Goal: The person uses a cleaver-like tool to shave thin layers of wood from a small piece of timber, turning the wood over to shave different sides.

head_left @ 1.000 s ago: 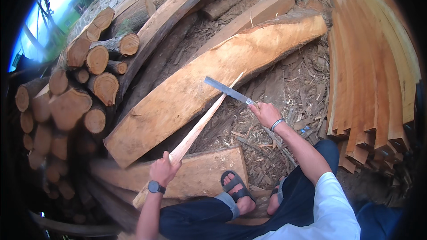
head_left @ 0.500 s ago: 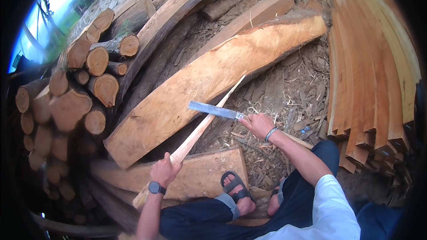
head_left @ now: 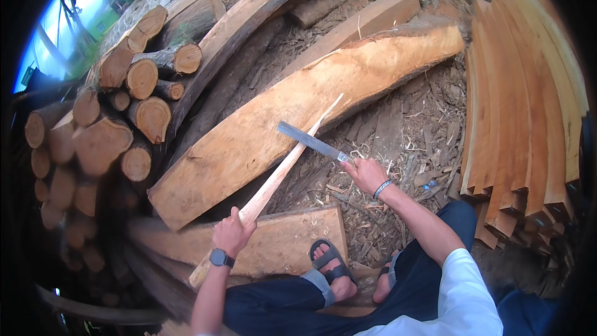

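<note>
A pale, split wooden stick (head_left: 278, 177) slants up and away from me, tapering to a thin point. My left hand (head_left: 234, 234) is wrapped round its thicker lower part, with the butt end showing below my wrist. In my right hand (head_left: 368, 175) is a hand saw (head_left: 313, 142), its fingers closed on the handle just behind the blade. The straight toothed blade lies across the upper part of the stick; whether its teeth touch the wood I cannot tell. Behind both spreads a long thick slab (head_left: 249, 137) with bark along its lower edge.
Cut logs (head_left: 142, 79) are stacked at the left, and sawn planks (head_left: 516, 106) at the right. A short board (head_left: 298, 236) lies by my sandalled foot (head_left: 333, 261). Wood chips and bark (head_left: 398, 130) cover the ground. A squared beam (head_left: 367, 22) rests beyond the slab.
My right hand has moved slightly right, and the saw blade has swung to a steeper slant, its tip shifting right along the stick. My left hand keeps its hold. The view has shifted a little.
</note>
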Tool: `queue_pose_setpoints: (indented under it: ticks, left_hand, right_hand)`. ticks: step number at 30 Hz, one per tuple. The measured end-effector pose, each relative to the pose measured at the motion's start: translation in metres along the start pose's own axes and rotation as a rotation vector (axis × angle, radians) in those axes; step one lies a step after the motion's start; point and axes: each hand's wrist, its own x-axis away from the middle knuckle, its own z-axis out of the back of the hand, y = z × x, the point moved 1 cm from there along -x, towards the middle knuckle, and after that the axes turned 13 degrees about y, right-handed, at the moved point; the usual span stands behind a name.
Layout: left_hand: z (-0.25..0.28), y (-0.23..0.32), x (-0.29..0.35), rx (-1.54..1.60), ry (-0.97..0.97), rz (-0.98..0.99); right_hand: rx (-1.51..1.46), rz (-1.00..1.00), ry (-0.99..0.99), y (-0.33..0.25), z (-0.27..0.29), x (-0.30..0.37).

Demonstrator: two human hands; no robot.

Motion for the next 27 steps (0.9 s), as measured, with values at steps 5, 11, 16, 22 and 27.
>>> queue_pose_setpoints:
  ticks: [5, 11, 16, 22, 27]
  left_hand:
    - [0.005, 0.004, -0.001, -0.002, 0.012, -0.035]
    - [0.001, 0.001, 0.001, 0.004, 0.036, -0.044]
    - [0.002, 0.007, -0.004, 0.001, 0.040, -0.055]
    - [0.003, 0.003, -0.002, -0.039, 0.001, -0.068]
    - [0.003, 0.005, -0.005, -0.059, 0.016, -0.069]
  right_hand:
    - [-0.014, 0.014, 0.067, 0.012, 0.009, -0.008]
    - [0.025, 0.062, -0.046, -0.010, 0.004, 0.007]
    - [0.012, -0.050, 0.014, 0.016, 0.015, -0.011]
    - [0.029, 0.094, -0.093, -0.018, -0.007, 0.012]
    - [-0.024, -0.052, -0.066, 0.011, 0.005, -0.010]
